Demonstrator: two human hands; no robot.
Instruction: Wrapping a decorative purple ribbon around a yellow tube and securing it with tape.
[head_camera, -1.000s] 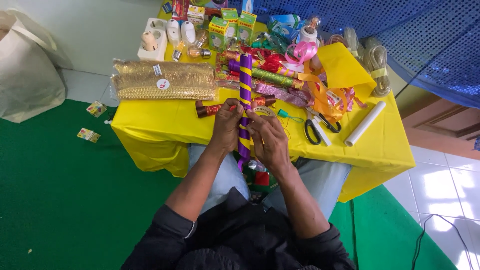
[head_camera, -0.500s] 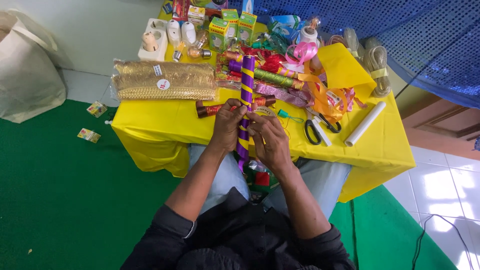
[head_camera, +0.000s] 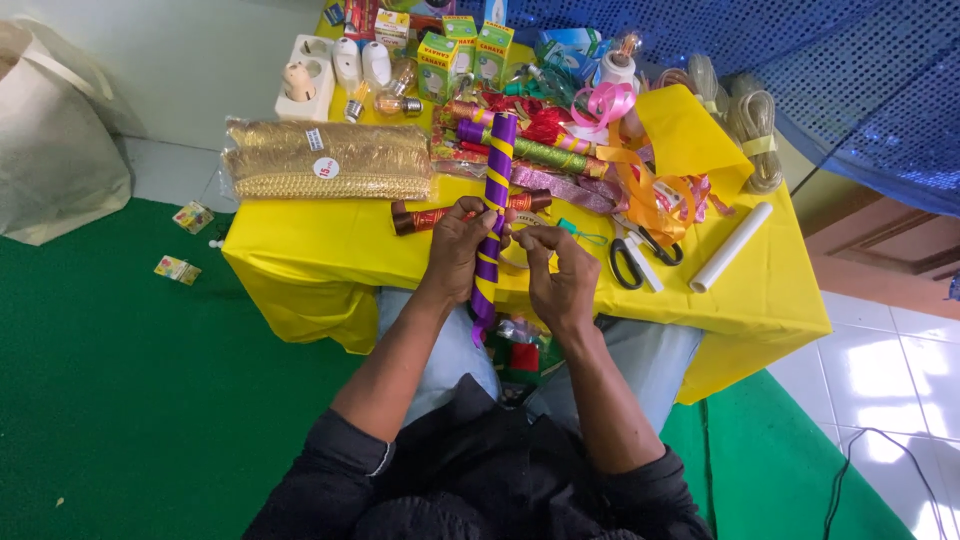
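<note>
A long purple stick wound with yellow ribbon stands nearly upright over the near edge of the yellow table. My left hand is closed around its middle. My right hand is just to the right of it, fingers pinched on a thin clear strip, likely tape, that runs to a tape roll between my hands. The stick's lower end hangs down toward my lap.
A gold trim bundle lies at the left of the table. Scissors and a white roll lie at the right. Ribbons, wrapped sticks, small boxes and bulbs crowd the back. A cloth bag stands on the green carpet.
Both hands stay on the stick; the fingers shift slightly, otherwise nothing moves.
</note>
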